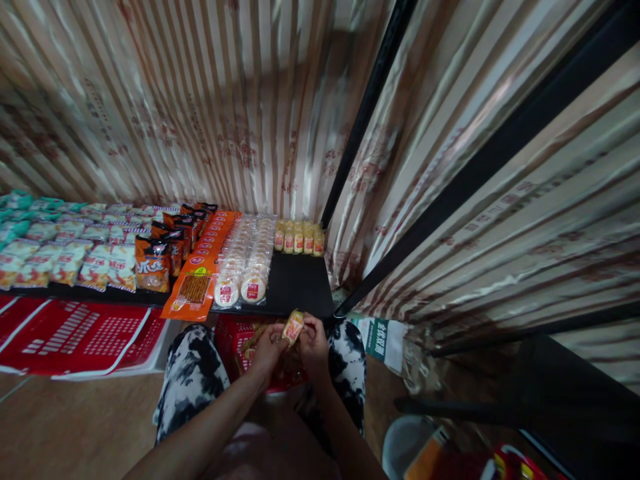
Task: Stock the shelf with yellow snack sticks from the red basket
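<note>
My left hand [267, 351] and my right hand [314, 345] meet just below the front edge of a low black shelf [300, 283]. Together they hold a small yellow snack packet [293, 327] with a red label, tilted upright between the fingertips. Under the hands sits a red plastic basket [235, 337] with more of the same packets, between my knees in black-and-white trousers. At the back of the shelf stands a short row of matching yellow packets [299, 237].
The shelf carries rows of round white cakes [247, 260], orange strip packs [200, 273], dark orange bags [155, 263] and several green-and-red snack bags [60, 247]. Red baskets [75, 333] lie lower left. Striped curtain and black frame posts [367, 110] stand behind and right.
</note>
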`<action>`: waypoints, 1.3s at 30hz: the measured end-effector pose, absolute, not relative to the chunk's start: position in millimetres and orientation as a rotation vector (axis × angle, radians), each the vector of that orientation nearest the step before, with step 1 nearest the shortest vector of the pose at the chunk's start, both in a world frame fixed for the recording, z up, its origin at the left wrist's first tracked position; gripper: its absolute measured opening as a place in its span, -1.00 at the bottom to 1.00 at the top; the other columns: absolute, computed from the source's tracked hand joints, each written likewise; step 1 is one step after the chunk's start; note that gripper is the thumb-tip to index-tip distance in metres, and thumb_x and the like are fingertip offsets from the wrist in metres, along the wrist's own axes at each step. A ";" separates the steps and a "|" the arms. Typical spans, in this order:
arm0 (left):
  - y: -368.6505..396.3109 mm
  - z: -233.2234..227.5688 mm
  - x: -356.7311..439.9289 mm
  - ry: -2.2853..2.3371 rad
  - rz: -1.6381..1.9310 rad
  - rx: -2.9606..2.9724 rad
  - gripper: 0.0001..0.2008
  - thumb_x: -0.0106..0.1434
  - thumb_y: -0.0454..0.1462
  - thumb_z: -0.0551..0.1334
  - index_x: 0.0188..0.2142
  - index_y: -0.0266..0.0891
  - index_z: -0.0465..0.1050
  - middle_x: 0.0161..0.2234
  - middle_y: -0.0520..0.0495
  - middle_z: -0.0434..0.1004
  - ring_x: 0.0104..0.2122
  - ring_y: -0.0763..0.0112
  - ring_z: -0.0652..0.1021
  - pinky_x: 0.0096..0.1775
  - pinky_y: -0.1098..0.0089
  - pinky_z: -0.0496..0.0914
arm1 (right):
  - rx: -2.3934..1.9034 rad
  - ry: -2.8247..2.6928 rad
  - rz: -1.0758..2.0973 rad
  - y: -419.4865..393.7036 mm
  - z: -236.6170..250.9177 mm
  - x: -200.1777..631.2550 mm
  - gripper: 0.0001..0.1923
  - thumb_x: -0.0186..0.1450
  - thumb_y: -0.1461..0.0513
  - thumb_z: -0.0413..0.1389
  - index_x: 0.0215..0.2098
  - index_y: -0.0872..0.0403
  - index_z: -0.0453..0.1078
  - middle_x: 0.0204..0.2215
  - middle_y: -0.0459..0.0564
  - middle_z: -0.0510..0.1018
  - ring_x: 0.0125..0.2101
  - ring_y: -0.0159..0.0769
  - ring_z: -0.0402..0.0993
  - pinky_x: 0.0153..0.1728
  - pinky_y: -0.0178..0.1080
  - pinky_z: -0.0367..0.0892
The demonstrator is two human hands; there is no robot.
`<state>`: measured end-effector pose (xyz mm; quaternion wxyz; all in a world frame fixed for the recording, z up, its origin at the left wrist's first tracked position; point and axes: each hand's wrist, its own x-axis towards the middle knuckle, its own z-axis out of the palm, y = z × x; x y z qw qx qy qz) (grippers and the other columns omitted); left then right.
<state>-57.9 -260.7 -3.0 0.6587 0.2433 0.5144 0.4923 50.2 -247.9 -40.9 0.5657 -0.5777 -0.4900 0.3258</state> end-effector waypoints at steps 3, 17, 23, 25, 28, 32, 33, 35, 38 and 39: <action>-256.0 -3.6 -54.8 1.168 1.144 0.553 -0.68 -0.13 -0.34 0.29 -0.30 -0.26 0.37 -0.41 -0.04 0.52 -0.40 0.42 0.51 -0.31 0.44 0.34 | -1.292 -1.065 0.850 -246.5 -34.7 47.6 -0.73 0.16 0.25 -0.03 -0.14 0.07 0.17 -0.16 0.12 0.44 -0.19 -0.25 0.47 -0.17 -0.15 0.40; -231.1 1.3 -47.1 1.191 1.208 0.619 -0.72 -0.09 -0.37 0.24 -0.30 -0.25 0.34 -0.35 -0.08 0.52 -0.36 0.38 0.54 -0.27 0.38 0.38 | -1.353 -1.097 1.046 -235.2 -33.9 43.1 -0.65 0.17 0.18 0.03 -0.06 0.06 0.30 -0.19 0.06 0.54 -0.20 -0.19 0.50 -0.15 -0.14 0.40; -214.4 -10.1 -50.0 1.355 1.197 0.693 -0.77 -0.12 -0.38 0.27 -0.37 -0.24 0.44 -0.44 -0.03 0.50 -0.39 0.35 0.52 -0.24 0.36 0.36 | -1.322 -1.112 0.996 -221.4 -29.0 44.1 -0.68 0.16 0.19 0.05 -0.11 0.07 0.32 -0.22 0.07 0.56 -0.21 -0.18 0.51 -0.15 -0.13 0.41; -208.3 -10.4 -52.0 1.433 1.205 0.740 -0.78 -0.11 -0.41 0.25 -0.38 -0.23 0.47 -0.41 -0.05 0.50 -0.34 0.32 0.51 -0.18 0.34 0.34 | -1.306 -1.123 0.991 -215.3 -28.7 44.2 -0.69 0.15 0.19 0.05 -0.12 0.06 0.32 -0.21 0.06 0.56 -0.21 -0.19 0.51 -0.14 -0.12 0.40; -200.0 -8.7 -54.0 1.507 1.233 0.825 -0.76 -0.09 -0.43 0.22 -0.38 -0.21 0.50 -0.35 -0.07 0.50 -0.25 0.30 0.48 -0.09 0.33 0.28 | -1.309 -1.143 0.973 -204.2 -29.2 44.6 -0.70 0.15 0.19 0.05 -0.13 0.06 0.33 -0.23 0.05 0.56 -0.22 -0.20 0.51 -0.14 -0.11 0.40; -190.7 -9.0 -52.4 1.498 1.264 0.920 -0.68 -0.11 -0.46 0.20 -0.32 -0.19 0.50 -0.28 -0.08 0.50 -0.17 0.25 0.44 0.01 0.29 0.20 | -1.328 -1.152 0.916 -187.0 -29.9 45.3 -0.68 0.14 0.21 0.05 -0.13 0.08 0.33 -0.21 0.07 0.53 -0.22 -0.21 0.50 -0.15 -0.12 0.41; -188.8 -9.5 -51.3 1.501 1.276 0.931 -0.66 -0.12 -0.47 0.20 -0.30 -0.20 0.49 -0.26 -0.09 0.49 -0.15 0.24 0.43 0.03 0.28 0.18 | -1.342 -1.150 0.893 -182.6 -30.4 45.4 -0.69 0.13 0.21 0.05 -0.14 0.08 0.34 -0.21 0.07 0.51 -0.22 -0.21 0.50 -0.16 -0.14 0.42; -185.6 -9.9 -48.2 1.512 1.291 0.953 -0.61 -0.14 -0.48 0.20 -0.26 -0.21 0.47 -0.22 -0.11 0.48 -0.11 0.21 0.42 0.05 0.26 0.16 | -1.376 -1.142 0.850 -173.5 -32.0 45.4 -0.71 0.11 0.22 0.06 -0.17 0.08 0.37 -0.23 0.06 0.47 -0.24 -0.22 0.50 -0.20 -0.16 0.44; -181.0 -8.0 -42.4 1.506 1.301 0.970 -0.59 -0.15 -0.51 0.18 -0.25 -0.22 0.45 -0.15 -0.14 0.46 -0.04 0.19 0.39 0.10 0.25 0.11 | -1.400 -1.130 0.825 -159.6 -35.9 44.6 -0.72 0.09 0.23 0.06 -0.20 0.07 0.37 -0.25 0.05 0.43 -0.26 -0.23 0.49 -0.22 -0.18 0.44; -179.3 -6.8 -40.4 1.495 1.307 0.959 -0.60 -0.15 -0.51 0.17 -0.26 -0.21 0.44 -0.13 -0.14 0.46 -0.01 0.19 0.37 0.12 0.25 0.08 | -1.397 -1.133 0.825 -154.9 -37.2 44.1 -0.71 0.09 0.24 0.05 -0.20 0.07 0.37 -0.26 0.04 0.43 -0.26 -0.23 0.49 -0.22 -0.17 0.44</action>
